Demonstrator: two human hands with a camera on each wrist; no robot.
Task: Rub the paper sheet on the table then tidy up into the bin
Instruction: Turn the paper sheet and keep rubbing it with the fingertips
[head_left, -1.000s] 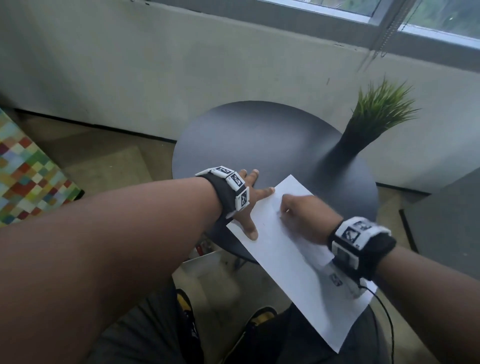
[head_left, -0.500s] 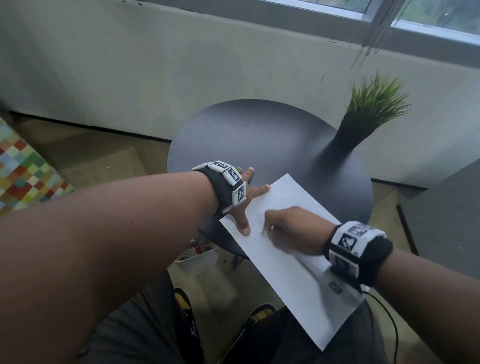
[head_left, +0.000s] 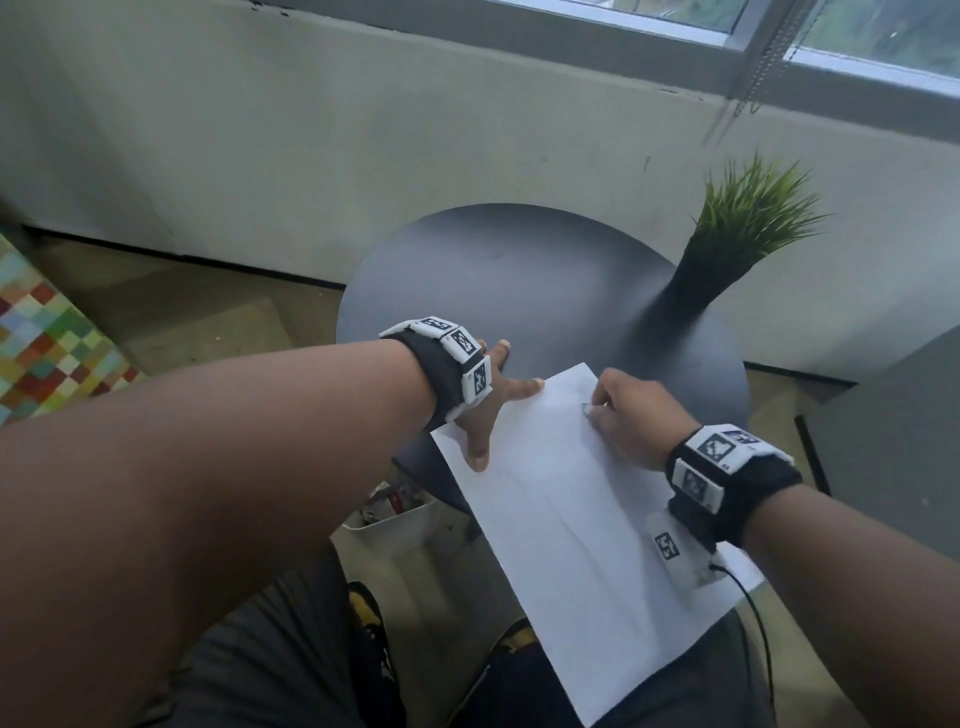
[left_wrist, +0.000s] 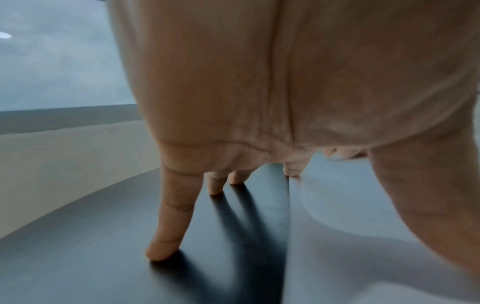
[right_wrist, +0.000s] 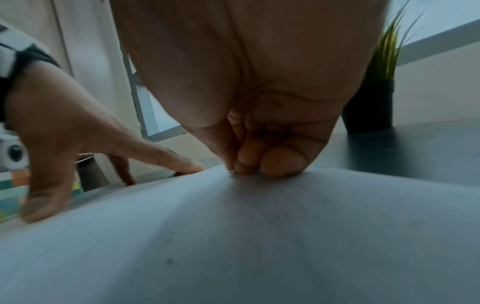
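A white paper sheet (head_left: 571, 519) lies on the near right part of the round dark table (head_left: 493, 270), with its near half hanging off over my lap. My left hand (head_left: 506, 423) is spread flat. Its thumb and index finger press the sheet's left edge, and its other fingers (left_wrist: 166, 242) rest on the bare table beside the paper (left_wrist: 363, 236). My right hand (head_left: 623, 410) is curled, its bunched fingertips (right_wrist: 259, 166) pressed onto the paper (right_wrist: 259, 236) near the far corner. Whether they pinch anything small is hidden.
A black pot of green grass (head_left: 748, 234) stands at the table's far right, close behind my right hand. A white bin (head_left: 395, 519) with scraps in it sits on the floor under the table's near left edge. A grey wall and window run behind.
My right hand slid down-left over the paper, then back up toward the far corner. The left hand stayed pressed on the sheet's left edge.
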